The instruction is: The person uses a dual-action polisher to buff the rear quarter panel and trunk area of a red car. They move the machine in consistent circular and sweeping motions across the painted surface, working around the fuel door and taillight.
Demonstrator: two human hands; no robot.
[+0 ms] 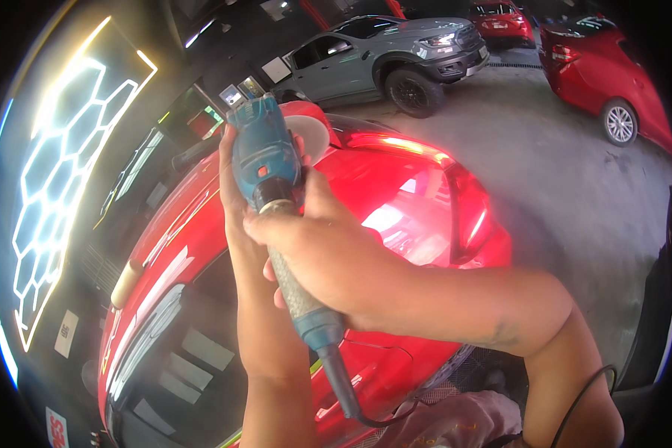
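A blue corded polisher (263,142) is held out ahead of me in both hands. My left hand (231,175) wraps the side of its motor head, with fingertips showing past the far side. My right hand (325,250) is closed round the grip behind a red button. The pale round pad (308,139) sticks out to the right of the head, close to the upper body of a glossy red car (418,216). Whether the pad touches the paint I cannot tell. The black cord (341,381) runs from the grip's end down past my right arm.
Dark side windows (183,366) of the red car lie at lower left. A grey pickup truck (388,56) stands beyond, with other red cars (612,78) at the right on the concrete floor (530,134). Bright hexagonal lights (67,175) line the left wall.
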